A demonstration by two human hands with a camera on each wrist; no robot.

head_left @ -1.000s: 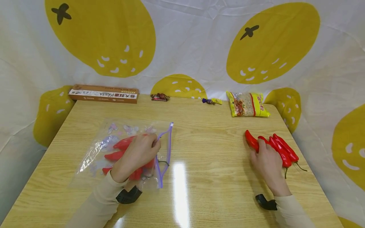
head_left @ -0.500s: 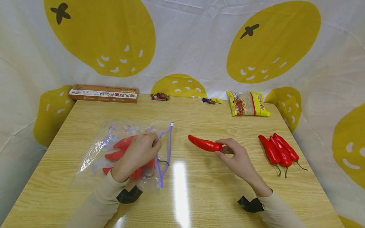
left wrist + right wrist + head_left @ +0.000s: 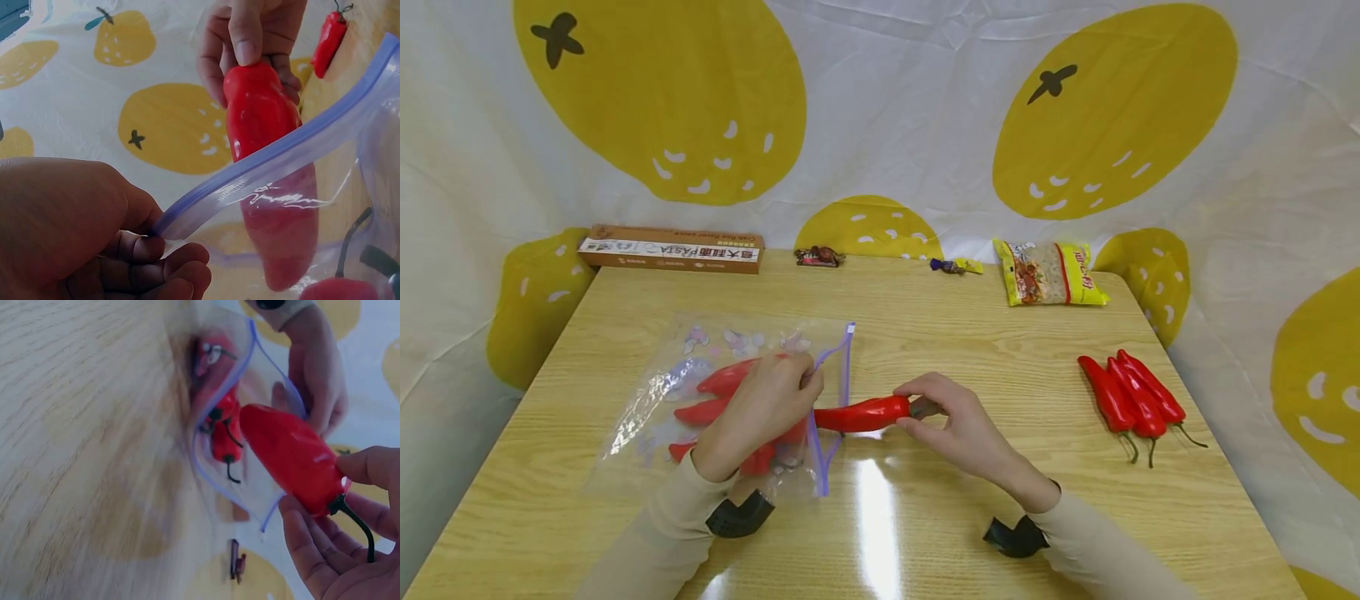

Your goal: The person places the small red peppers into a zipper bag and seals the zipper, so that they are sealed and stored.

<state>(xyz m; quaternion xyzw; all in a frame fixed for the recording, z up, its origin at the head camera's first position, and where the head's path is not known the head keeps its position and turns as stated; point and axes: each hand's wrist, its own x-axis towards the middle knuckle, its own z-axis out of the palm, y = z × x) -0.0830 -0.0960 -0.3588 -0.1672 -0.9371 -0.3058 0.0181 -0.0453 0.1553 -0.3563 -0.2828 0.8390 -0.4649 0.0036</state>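
Note:
A clear zip bag (image 3: pixel 647 400) with a purple zip edge (image 3: pixel 269 153) lies at the left, its mouth parted towards the right. My left hand (image 3: pixel 767 396) pinches the upper zip edge between thumb and fingers. Several red chili peppers (image 3: pixel 226 447) with green stems show inside the bag. Its stem end held by my right hand (image 3: pixel 955 425), another red chili pepper (image 3: pixel 865 414) points left. In the left wrist view its tip shows through the plastic, past the zip edge. Three more red chili peppers (image 3: pixel 1142 408) lie side by side at the table's right.
Along the back edge of the wooden table (image 3: pixel 970 342) stand a brown pasta box (image 3: pixel 672 250), two small wrapped candies (image 3: pixel 820 257) and a yellow food packet (image 3: pixel 1051 273). A white cloth (image 3: pixel 895 100) printed with yellow fruit hangs behind and at the sides.
My right hand has picked a chili pepper from the group at the right and carried it left to the bag's mouth. The left hand has stayed at the zip edge.

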